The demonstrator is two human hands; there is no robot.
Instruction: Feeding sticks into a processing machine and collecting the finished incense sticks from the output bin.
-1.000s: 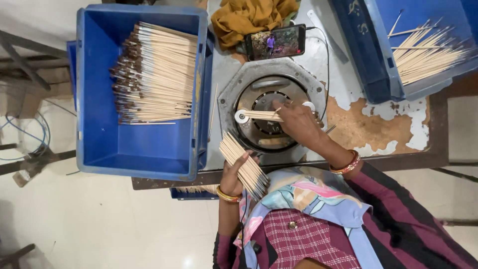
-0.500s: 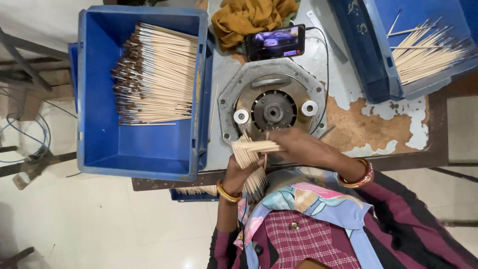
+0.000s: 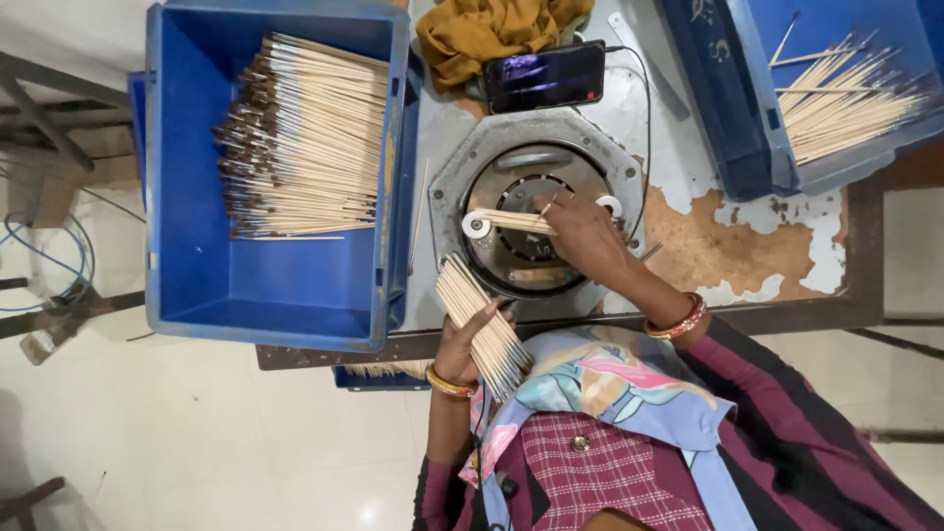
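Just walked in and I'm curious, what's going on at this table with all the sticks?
A person sits at a worn table. Their left hand grips a bundle of thin wooden sticks at the table's edge, while the right hand lays a few sticks across a round metal machine. A blue crate on the left holds dark-tipped sticks; another blue crate holds plain ones. A phone lies above the machine.

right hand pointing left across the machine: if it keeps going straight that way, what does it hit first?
Likely the small white roller at the left end of the few sticks the right hand holds across the round machine plate. Beyond that, the blue crate's wall. Heights are unclear from above.
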